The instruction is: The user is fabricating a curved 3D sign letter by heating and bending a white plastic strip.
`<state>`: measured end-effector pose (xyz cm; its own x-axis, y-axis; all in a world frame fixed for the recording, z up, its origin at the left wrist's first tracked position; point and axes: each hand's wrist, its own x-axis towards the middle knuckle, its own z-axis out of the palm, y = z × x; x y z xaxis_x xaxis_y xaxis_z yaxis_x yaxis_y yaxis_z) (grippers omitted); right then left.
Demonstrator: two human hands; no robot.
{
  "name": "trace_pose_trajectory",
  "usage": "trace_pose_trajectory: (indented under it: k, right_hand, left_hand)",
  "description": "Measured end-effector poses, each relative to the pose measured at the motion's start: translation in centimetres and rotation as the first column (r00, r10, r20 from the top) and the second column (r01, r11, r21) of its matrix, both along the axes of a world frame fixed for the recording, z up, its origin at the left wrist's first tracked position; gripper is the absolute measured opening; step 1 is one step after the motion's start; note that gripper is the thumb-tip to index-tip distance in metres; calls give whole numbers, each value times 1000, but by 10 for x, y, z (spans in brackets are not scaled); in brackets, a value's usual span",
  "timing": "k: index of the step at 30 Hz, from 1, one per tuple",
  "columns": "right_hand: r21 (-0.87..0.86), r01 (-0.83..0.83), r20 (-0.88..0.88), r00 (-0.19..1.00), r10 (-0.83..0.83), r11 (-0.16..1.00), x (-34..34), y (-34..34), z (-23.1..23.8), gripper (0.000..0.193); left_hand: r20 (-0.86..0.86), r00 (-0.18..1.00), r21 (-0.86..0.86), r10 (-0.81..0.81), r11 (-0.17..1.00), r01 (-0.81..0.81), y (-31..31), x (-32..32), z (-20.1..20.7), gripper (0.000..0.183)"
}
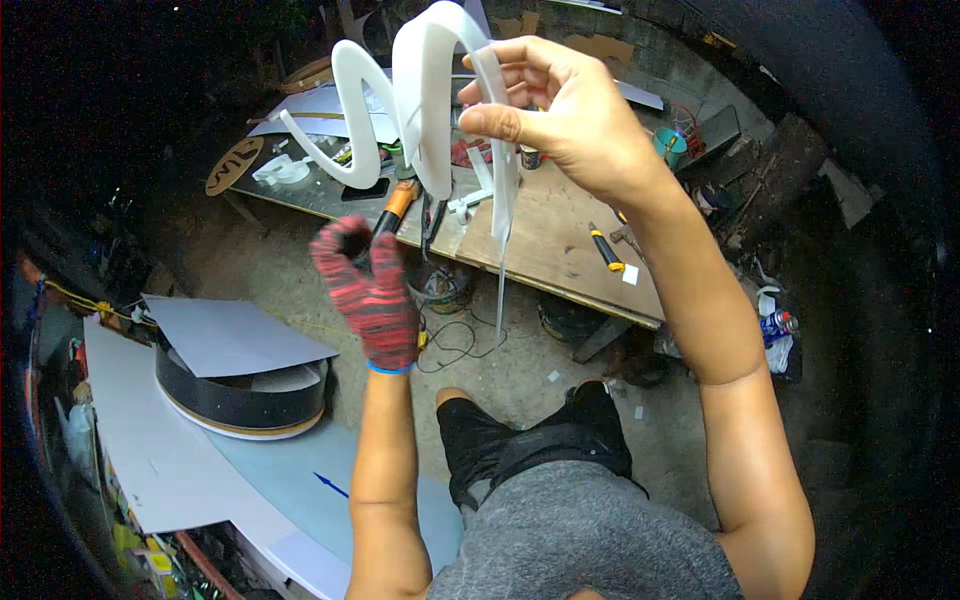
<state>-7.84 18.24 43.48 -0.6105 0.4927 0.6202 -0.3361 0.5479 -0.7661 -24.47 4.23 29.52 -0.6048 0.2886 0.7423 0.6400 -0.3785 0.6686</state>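
Observation:
My bare right hand [545, 105] is raised over the workbench, its fingers and thumb closed on the right edge of a white wavy plastic shape [430, 90]. This looks like a looping letter with a deep side wall. From its right end a thin strip hangs down past the bench edge. Lower and to the left is my left hand [370, 290], in a red and black knitted glove. Its fingers and thumb are curved apart with nothing visible between them. Just beyond the glove lies an orange and black angle grinder [398, 205] on the bench; whether they touch I cannot tell.
On the wooden workbench [560, 240] lie a yellow and black cutter knife [606, 248], white offcuts [480, 195] and a dark phone [366, 190]. White sheets [140, 430] and a round black-sided form [240, 395] are at my left. A cable [460, 345] trails across the floor.

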Motion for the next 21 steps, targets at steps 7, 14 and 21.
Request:
trace_pose_trajectory:
  k: [7,14,21]
  right_hand:
    - [-61,-39,52,998,42,997,7,-34,-26,52]
    - [-132,-97,83,991,109,986,15,-46,-53,53]
    - [-176,-180,87,976,197,968,20,-51,-67,55]
  left_hand:
    - [-521,853,-68,28,995,-74,-38,-11,97,61]
    - [-787,613,-281,-72,926,-251,-42,-1,143,74]
    - [-795,563,-422,-224,872,-248,-29,3,148,49]
